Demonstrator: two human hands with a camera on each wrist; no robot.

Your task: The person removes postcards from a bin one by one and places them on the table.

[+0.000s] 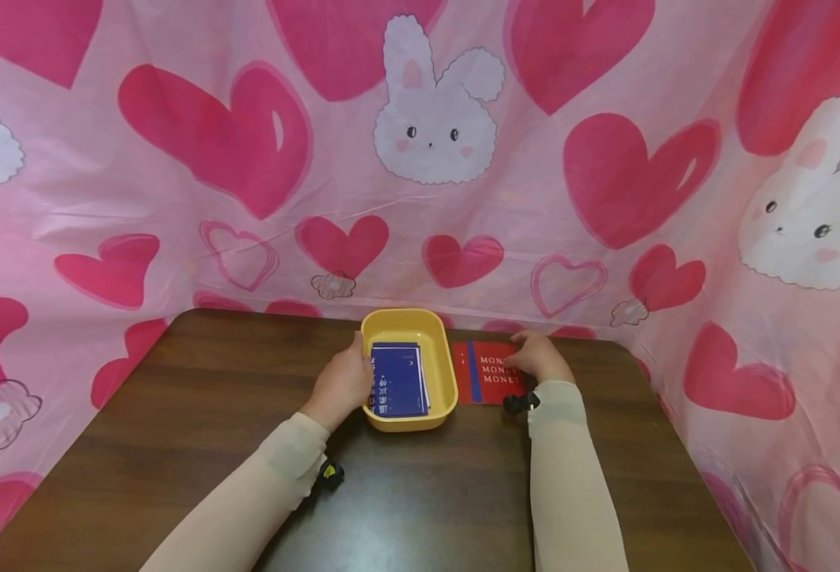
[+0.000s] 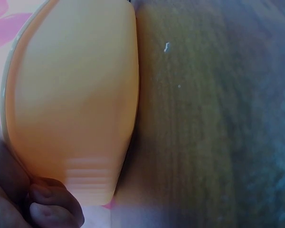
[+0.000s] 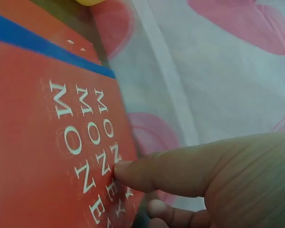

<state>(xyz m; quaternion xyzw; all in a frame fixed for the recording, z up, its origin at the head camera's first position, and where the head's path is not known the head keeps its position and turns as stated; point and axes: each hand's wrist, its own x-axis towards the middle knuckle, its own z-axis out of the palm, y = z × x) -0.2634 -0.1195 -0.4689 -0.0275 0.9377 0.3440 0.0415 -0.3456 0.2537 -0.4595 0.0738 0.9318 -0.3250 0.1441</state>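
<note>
Cards, overlapping red-and-blue paper rectangles, lie at three o'clock from the yellow oblong plastic tray; left hand grips its nine-o'clock rim, right hand pinches their edge, best catching every layer squarely.

High head view, close wrist views

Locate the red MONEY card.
In the head view, the red MONEY card is just right of the yellow tray, near the far edge of the table, with the right hand at its right end.
</note>
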